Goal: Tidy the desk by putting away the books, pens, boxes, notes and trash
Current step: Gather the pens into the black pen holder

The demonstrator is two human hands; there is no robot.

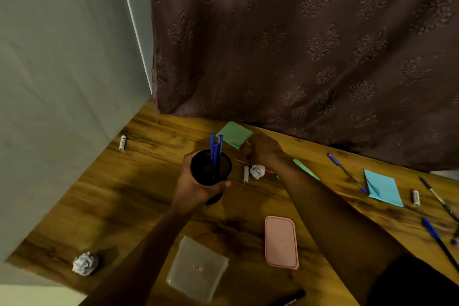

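The tidy-up has only just begun. Far left of the pen cup [211,169], a paper ball [85,263] lies on the worktop [149,206]. A clear box [197,268] sits below the cup. The left hand [193,187] grips the cup, and the blue pens [215,149] inside it are put away. Just right of the cup, the right hand [263,149] curls by a green note [233,135]; I cannot tell if it holds anything. A second paper ball [257,171] is close by. Farther right wait a pink box [281,242], a loose pen [346,172], a blue note [383,190] and more pens [437,238].
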